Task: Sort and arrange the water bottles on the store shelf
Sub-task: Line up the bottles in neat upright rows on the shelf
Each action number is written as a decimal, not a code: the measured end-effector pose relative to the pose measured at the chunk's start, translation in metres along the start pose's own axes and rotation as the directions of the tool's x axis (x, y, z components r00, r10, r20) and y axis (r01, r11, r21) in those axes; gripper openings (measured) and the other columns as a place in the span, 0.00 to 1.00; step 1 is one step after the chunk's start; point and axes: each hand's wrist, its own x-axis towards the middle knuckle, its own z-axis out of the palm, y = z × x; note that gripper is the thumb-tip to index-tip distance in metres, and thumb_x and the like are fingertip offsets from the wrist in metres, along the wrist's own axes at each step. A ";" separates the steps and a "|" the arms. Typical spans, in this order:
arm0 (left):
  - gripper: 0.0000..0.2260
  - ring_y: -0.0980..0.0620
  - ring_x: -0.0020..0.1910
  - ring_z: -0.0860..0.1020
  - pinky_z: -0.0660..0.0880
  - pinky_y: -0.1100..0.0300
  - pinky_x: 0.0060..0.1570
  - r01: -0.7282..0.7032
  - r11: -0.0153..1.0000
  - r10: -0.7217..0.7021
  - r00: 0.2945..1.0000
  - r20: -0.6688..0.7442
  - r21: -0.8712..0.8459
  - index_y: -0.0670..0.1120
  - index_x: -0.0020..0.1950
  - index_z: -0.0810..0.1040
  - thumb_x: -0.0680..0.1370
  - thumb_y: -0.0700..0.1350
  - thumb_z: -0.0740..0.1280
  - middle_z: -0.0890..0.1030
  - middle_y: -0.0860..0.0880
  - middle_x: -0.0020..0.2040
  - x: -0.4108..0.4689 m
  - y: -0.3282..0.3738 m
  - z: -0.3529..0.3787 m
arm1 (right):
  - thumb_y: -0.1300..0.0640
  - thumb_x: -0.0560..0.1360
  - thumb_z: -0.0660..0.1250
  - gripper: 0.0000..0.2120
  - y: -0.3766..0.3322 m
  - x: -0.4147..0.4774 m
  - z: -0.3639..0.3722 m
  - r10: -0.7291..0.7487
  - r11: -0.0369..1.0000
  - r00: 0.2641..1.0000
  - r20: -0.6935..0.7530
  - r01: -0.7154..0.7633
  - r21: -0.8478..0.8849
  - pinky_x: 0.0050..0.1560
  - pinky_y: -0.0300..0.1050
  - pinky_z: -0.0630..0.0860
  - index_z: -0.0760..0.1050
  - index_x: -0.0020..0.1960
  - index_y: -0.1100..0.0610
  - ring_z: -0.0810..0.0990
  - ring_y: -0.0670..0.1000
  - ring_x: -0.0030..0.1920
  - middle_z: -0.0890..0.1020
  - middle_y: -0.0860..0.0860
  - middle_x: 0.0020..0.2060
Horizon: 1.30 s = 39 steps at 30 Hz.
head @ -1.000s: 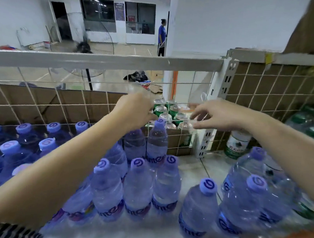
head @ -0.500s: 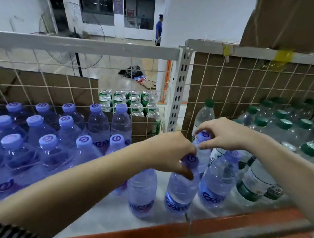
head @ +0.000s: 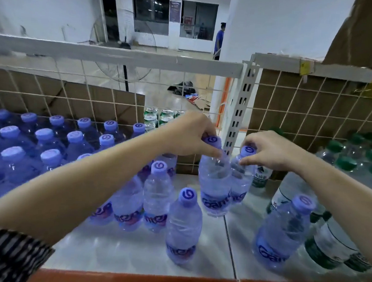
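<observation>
**A:** What could go wrong from here?

**B:** Both hands hold by the top only. The left hand curls round the neck of the left bottle, and the right hand pinches the cap of the right bottle. The two bottles touch, far back on the shelf near the upright. I cannot tell whether their bases rest on it.

**A:** So a slip?

**B:** Likely that. A smooth cap could slide out of a pinch, and a falling bottle could knock over the front bottle, which stands alone. The left forearm also passes just above the row, so a dip could topple some. The green-cap bottles stand near on the right, so the sorts could get mixed.

**A:** Any writing?

**B:** "Gan" in white on the left bottle's purple band, and again on the loose bottle at the right. The row shows "nte". The purple caps carry a swirl mark. One green-cap label has a dark peak shape, but its text is too small to read.
</observation>
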 end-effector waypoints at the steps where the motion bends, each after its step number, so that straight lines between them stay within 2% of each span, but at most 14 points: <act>1: 0.25 0.52 0.28 0.59 0.57 0.60 0.28 0.015 1.000 -0.015 1.000 -0.010 -0.009 0.36 0.33 0.70 0.71 0.57 0.73 0.64 0.45 0.29 -0.002 -0.011 -0.006 | 0.46 0.70 0.74 0.15 -0.004 0.007 -0.001 -0.006 1.000 1.000 -0.016 0.007 0.008 0.42 0.46 0.72 0.77 0.50 0.54 0.77 0.50 0.43 0.79 0.51 0.43; 6: 0.21 0.51 0.29 0.65 0.60 0.58 0.30 0.103 0.994 -0.103 0.995 -0.015 0.042 0.37 0.37 0.76 0.71 0.55 0.74 0.73 0.39 0.32 -0.012 -0.065 -0.019 | 0.47 0.71 0.74 0.13 -0.032 0.037 -0.002 -0.044 0.997 0.998 -0.038 0.047 0.064 0.36 0.42 0.70 0.76 0.48 0.53 0.77 0.49 0.41 0.78 0.48 0.40; 8: 0.21 0.51 0.29 0.64 0.61 0.56 0.31 0.100 0.993 -0.100 0.995 -0.007 0.067 0.37 0.34 0.74 0.70 0.55 0.74 0.71 0.41 0.29 -0.017 -0.083 -0.021 | 0.48 0.71 0.74 0.14 -0.047 0.048 0.002 -0.055 0.994 0.998 -0.024 0.057 0.089 0.36 0.41 0.69 0.76 0.50 0.54 0.77 0.47 0.40 0.78 0.48 0.41; 12: 0.24 0.52 0.28 0.57 0.55 0.58 0.29 0.090 0.992 -0.092 0.995 0.027 0.090 0.37 0.31 0.69 0.71 0.54 0.74 0.62 0.46 0.28 -0.029 -0.101 -0.026 | 0.48 0.71 0.73 0.19 -0.074 0.069 0.013 -0.111 0.992 0.994 -0.014 0.111 0.061 0.47 0.53 0.75 0.78 0.52 0.63 0.79 0.59 0.48 0.81 0.60 0.47; 14: 0.23 0.52 0.28 0.57 0.56 0.58 0.29 0.084 0.990 -0.092 0.994 0.066 0.116 0.37 0.31 0.69 0.70 0.54 0.74 0.63 0.46 0.28 -0.035 -0.107 -0.027 | 0.48 0.71 0.73 0.18 -0.085 0.077 0.017 -0.133 0.988 0.991 0.000 0.133 0.074 0.48 0.54 0.74 0.79 0.51 0.61 0.78 0.59 0.49 0.81 0.60 0.47; 18: 0.21 0.50 0.28 0.61 0.58 0.55 0.31 0.140 0.977 -0.161 0.980 0.121 0.163 0.38 0.33 0.72 0.70 0.54 0.74 0.67 0.45 0.28 -0.050 -0.129 -0.029 | 0.47 0.70 0.74 0.16 -0.105 0.083 0.020 -0.153 0.983 0.988 0.013 0.151 0.103 0.44 0.49 0.73 0.79 0.52 0.57 0.78 0.54 0.45 0.80 0.53 0.44; 24: 0.22 0.52 0.27 0.61 0.58 0.56 0.30 0.142 0.974 -0.169 0.974 0.148 0.177 0.38 0.35 0.73 0.70 0.55 0.74 0.67 0.45 0.28 -0.061 -0.146 -0.037 | 0.48 0.70 0.74 0.19 -0.137 0.099 0.030 -0.227 0.972 0.974 0.021 0.225 0.063 0.36 0.48 0.63 0.79 0.49 0.64 0.71 0.53 0.38 0.77 0.60 0.38; 26: 0.21 0.53 0.26 0.61 0.59 0.57 0.30 0.133 0.974 -0.164 0.972 0.166 0.184 0.39 0.34 0.73 0.70 0.56 0.74 0.68 0.46 0.27 -0.062 -0.148 -0.037 | 0.48 0.69 0.74 0.20 -0.144 0.103 0.033 -0.240 0.970 0.970 0.028 0.239 0.046 0.35 0.48 0.60 0.78 0.49 0.65 0.69 0.52 0.36 0.73 0.57 0.35; 29: 0.19 0.54 0.25 0.64 0.64 0.56 0.32 0.142 0.976 -0.173 0.965 0.195 0.166 0.40 0.36 0.76 0.69 0.55 0.75 0.70 0.49 0.26 -0.063 -0.152 -0.032 | 0.48 0.68 0.74 0.19 -0.148 0.103 0.033 -0.235 0.972 0.972 0.018 0.235 0.030 0.35 0.48 0.60 0.79 0.48 0.63 0.69 0.51 0.35 0.74 0.57 0.35; 31: 0.18 0.54 0.26 0.64 0.65 0.56 0.32 0.150 0.979 -0.174 0.965 0.197 0.135 0.41 0.37 0.78 0.69 0.55 0.75 0.70 0.49 0.27 -0.063 -0.153 -0.026 | 0.47 0.68 0.75 0.18 -0.146 0.100 0.032 -0.232 0.972 0.972 0.023 0.231 0.037 0.35 0.46 0.62 0.80 0.49 0.60 0.70 0.50 0.36 0.76 0.55 0.36; 32: 0.18 0.54 0.26 0.64 0.65 0.56 0.32 0.149 0.981 -0.172 0.966 0.192 0.127 0.41 0.36 0.77 0.69 0.55 0.75 0.70 0.50 0.26 -0.062 -0.153 -0.024 | 0.47 0.68 0.75 0.18 -0.143 0.098 0.031 -0.228 0.972 0.973 0.030 0.227 0.054 0.37 0.45 0.65 0.80 0.51 0.58 0.71 0.48 0.36 0.76 0.51 0.36; 34: 0.17 0.55 0.26 0.65 0.65 0.56 0.32 0.148 0.982 -0.167 0.970 0.178 0.115 0.44 0.35 0.76 0.68 0.55 0.75 0.69 0.52 0.26 -0.062 -0.154 -0.022 | 0.47 0.69 0.75 0.18 -0.139 0.093 0.030 -0.214 0.971 0.975 0.052 0.207 0.123 0.44 0.44 0.74 0.79 0.55 0.53 0.76 0.46 0.42 0.78 0.46 0.41; 36: 0.16 0.55 0.27 0.67 0.65 0.57 0.33 0.156 0.982 -0.172 0.971 0.167 0.104 0.47 0.35 0.75 0.68 0.57 0.76 0.70 0.53 0.26 -0.063 -0.156 -0.021 | 0.47 0.71 0.73 0.17 -0.136 0.090 0.029 -0.213 0.965 0.976 0.056 0.201 0.170 0.51 0.50 0.77 0.79 0.56 0.52 0.79 0.49 0.47 0.81 0.48 0.47; 39: 0.16 0.55 0.28 0.67 0.64 0.58 0.32 0.160 0.982 -0.173 0.974 0.147 0.100 0.46 0.37 0.78 0.68 0.58 0.76 0.73 0.51 0.28 -0.067 -0.159 -0.020 | 0.48 0.73 0.71 0.16 -0.137 0.090 0.032 -0.222 0.969 0.975 0.027 0.217 0.115 0.49 0.52 0.76 0.80 0.55 0.56 0.79 0.54 0.47 0.82 0.53 0.46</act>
